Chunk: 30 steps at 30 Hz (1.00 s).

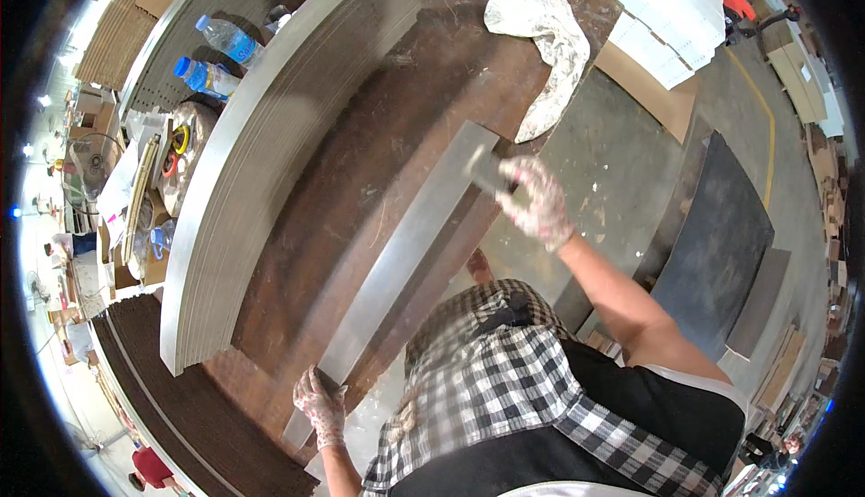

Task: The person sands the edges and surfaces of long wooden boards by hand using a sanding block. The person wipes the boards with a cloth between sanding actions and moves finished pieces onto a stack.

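Observation:
A long flat metal strip point(405, 249) lies along the near edge of a brown worn workbench point(387, 145). My left hand point(320, 402), in a paint-spotted glove, grips the strip's near end at the lower left. In the same kind of glove, my right hand point(536, 201) holds the strip's far end near the bench edge. I wear a black and white checked apron point(505, 380).
A tall stack of similar metal strips point(270, 145) runs along the bench's left side. A crumpled white cloth point(545, 37) lies at the far end. Two water bottles point(216, 55) rest at far left. White sheets point(658, 10) and dark panels point(721, 236) lie to the right on the floor.

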### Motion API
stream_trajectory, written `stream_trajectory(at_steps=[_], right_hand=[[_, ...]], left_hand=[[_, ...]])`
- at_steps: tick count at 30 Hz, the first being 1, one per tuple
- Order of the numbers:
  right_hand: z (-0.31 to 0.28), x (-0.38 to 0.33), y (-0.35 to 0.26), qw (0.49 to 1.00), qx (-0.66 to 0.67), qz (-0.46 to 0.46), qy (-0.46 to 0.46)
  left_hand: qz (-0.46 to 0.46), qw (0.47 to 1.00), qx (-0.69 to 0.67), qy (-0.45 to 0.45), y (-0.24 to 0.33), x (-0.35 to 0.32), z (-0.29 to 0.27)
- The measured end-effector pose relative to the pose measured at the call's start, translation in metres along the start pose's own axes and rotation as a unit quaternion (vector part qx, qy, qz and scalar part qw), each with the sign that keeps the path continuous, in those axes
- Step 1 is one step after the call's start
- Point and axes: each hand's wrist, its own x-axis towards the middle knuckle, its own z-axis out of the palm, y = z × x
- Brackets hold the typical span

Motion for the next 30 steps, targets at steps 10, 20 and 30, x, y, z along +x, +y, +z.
stream_trajectory(at_steps=[10,20,30], right_hand=[[0.046,-0.059,-0.045,0.989,-0.012,-0.068,-0.127],[0.029,0.012,-0.023,0.997,-0.063,0.037,-0.041],[0.043,0.012,-0.045,0.993,0.005,0.052,-0.104]], left_hand=[[-0.008,0.999,0.011,-0.034,0.021,0.017,-0.009],[0.004,0.999,0.006,-0.034,0.048,0.054,-0.025],[-0.037,0.987,-0.093,0.125,0.11,0.076,-0.045]])
